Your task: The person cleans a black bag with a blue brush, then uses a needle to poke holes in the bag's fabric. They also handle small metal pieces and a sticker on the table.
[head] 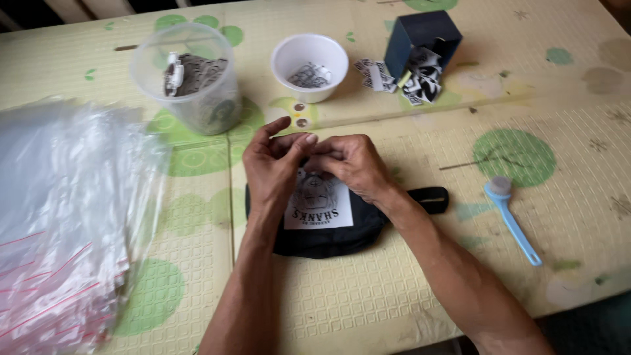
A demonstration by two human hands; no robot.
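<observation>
My left hand (276, 164) and right hand (351, 164) meet fingertip to fingertip just above the black pouch (322, 227), thumbs and forefingers pinched together on something too small for me to make out, so I can't tell what is between them. The pouch lies flat right under my wrists, its white printed label (322, 204) face up, close in so I can work over it without reaching; its strap end (430, 199) sticks out toward 3 o'clock. At 9 o'clock, along the near left edge of the mat (368, 296), sits a stack of clear zip bags (59, 230) (red strips at their mouths), handy to my left arm. At 3 o'clock, clear of the pouch, a light-blue handled tool (513, 220) lies on its side. Farther out, at 11 o'clock, a clear plastic tub (190, 79) holds dark pieces; at 12 a white bowl (310, 66) holds a few more; at 1 o'clock a dark blue box (420, 39) has printed tags (411, 75) spilling from it.
</observation>
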